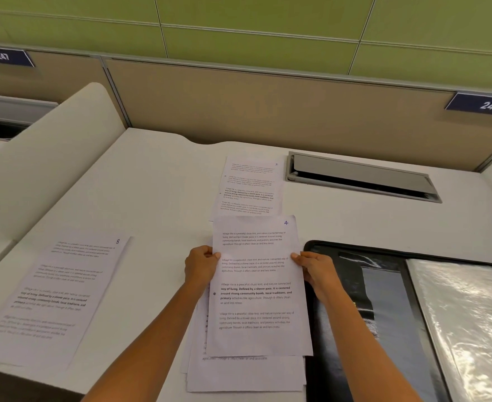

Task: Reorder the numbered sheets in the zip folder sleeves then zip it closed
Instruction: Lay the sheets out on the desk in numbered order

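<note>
Both hands hold one sheet at the centre of the desk (151,184). The left hand (201,264) closes its grip on the left edge of the sheet marked 4 (256,300), with the thumb on the printed face and the fingers curled behind. The right hand (315,266) pinches the right edge at the same height in the same way. The sheet faces the camera, with its handwritten number in the upper right corner.

The lower half of this sheet overlaps a loose stack of sheets (244,375) that lies on the desk near the front edge. Whether it touches the stack cannot be determined.

The sheet marked 8 (56,297) lies flat, well apart to the left. A further sheet (250,187) lies flat just beyond the held one; its number is too small to read.

The zip folder (384,300) lies open, just beside the right hand. Its clear sleeves (471,314) are on the right-hand half.

A grey cable hatch (360,177) is set into the desk behind the folder. Number plates 247 (3,56) and 248 (485,105) are fixed to the partition.
</note>
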`<state>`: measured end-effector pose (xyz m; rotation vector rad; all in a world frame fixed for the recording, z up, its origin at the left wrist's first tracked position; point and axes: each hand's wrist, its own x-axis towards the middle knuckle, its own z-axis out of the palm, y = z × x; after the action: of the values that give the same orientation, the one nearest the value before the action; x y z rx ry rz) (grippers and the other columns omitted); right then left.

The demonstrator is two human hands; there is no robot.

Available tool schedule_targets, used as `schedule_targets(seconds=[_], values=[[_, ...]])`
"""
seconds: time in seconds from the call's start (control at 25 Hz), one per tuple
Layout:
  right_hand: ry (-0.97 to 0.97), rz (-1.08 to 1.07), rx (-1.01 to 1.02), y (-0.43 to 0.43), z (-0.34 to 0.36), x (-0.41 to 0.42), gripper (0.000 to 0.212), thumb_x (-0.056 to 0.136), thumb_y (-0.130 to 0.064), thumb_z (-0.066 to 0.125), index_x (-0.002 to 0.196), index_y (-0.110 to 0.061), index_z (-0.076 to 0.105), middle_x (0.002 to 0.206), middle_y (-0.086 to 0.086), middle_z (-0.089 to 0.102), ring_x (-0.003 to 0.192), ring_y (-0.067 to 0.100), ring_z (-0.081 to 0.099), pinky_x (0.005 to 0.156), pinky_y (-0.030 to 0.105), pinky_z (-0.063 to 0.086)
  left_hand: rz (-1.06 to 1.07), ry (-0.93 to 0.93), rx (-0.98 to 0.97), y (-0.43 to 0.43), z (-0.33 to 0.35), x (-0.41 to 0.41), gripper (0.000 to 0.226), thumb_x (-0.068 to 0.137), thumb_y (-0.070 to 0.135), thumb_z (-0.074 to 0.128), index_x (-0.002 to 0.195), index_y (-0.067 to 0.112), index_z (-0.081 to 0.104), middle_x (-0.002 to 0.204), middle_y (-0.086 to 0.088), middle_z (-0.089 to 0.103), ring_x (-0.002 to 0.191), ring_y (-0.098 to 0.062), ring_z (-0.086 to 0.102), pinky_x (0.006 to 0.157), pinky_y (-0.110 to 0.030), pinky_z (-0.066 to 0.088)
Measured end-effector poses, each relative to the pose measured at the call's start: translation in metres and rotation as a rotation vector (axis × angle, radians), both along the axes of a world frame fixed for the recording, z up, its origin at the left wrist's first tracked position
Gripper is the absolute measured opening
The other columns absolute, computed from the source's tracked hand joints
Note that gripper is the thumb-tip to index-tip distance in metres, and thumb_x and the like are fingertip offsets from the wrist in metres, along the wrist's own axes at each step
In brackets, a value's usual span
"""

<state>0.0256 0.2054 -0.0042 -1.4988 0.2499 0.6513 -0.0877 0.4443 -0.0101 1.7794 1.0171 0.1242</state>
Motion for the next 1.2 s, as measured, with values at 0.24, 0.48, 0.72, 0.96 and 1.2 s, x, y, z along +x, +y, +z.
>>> schedule_targets(seconds=[0.24, 0.48, 0.72, 0.96, 1.2], values=[[-0.008, 0.043, -0.038, -0.005, 0.000, -0.001, 0.015, 0.088, -0.006, 0.068, 0.102, -0.002, 0.068, 0.098, 0.014, 0.073, 0.088, 0.028, 0.071, 0.078, 0.039, 0.059, 0.035, 0.005, -0.007, 0.001, -0.001, 0.004, 0.013, 0.092, 0.017, 0.062, 0.102, 0.012, 0.069, 0.100, -0.007, 0.071, 0.093, -0.026, 0.065, 0.092, -0.043, 0.052], [0.000, 0.041, -0.049, -0.004, 0.001, -0.001, 0.021, 0.086, -0.004, 0.069, 0.106, 0.003, 0.067, 0.099, 0.018, 0.072, 0.090, 0.031, 0.071, 0.083, 0.042, 0.058, 0.070, -0.035, -0.031, 0.005, 0.002, 0.003, 0.015, 0.091, 0.018, 0.063, 0.102, 0.011, 0.071, 0.097, -0.005, 0.072, 0.091, -0.025, 0.067, 0.089, -0.044, 0.054], [-0.043, -0.005, -0.058, 0.013, 0.011, -0.001, 0.005, 0.088, -0.004, 0.067, 0.093, -0.004, 0.069, 0.096, 0.016, 0.072, 0.091, 0.031, 0.070, 0.084, 0.042, 0.057, 0.060, -0.096, -0.126, 0.022, 0.004, 0.006, 0.007, 0.089, 0.023, 0.067, 0.083, 0.021, 0.068, 0.087, -0.004, 0.073, 0.083, -0.025, 0.069, 0.082, -0.045, 0.058], [-0.045, -0.113, -0.040, 0.053, 0.018, 0.004, 0.011, 0.088, -0.002, 0.066, 0.098, 0.000, 0.070, 0.091, 0.014, 0.072, 0.084, 0.028, 0.069, 0.075, 0.035, 0.057, 0.005, -0.128, -0.218, 0.063, 0.011, 0.009, 0.011, 0.088, 0.019, 0.069, 0.096, 0.011, 0.070, 0.093, -0.009, 0.073, 0.083, -0.026, 0.071, 0.075, -0.042, 0.060], [-0.021, -0.167, 0.006, 0.120, 0.023, 0.003, 0.011, 0.087, -0.002, 0.067, 0.097, -0.002, 0.070, 0.093, 0.014, 0.073, 0.086, 0.029, 0.070, 0.071, 0.034, 0.057, -0.020, -0.147, -0.255, 0.135, 0.019, 0.011, 0.017, 0.087, 0.015, 0.071, 0.102, 0.006, 0.070, 0.093, -0.008, 0.073, 0.082, -0.022, 0.071, 0.066, -0.033, 0.059]])
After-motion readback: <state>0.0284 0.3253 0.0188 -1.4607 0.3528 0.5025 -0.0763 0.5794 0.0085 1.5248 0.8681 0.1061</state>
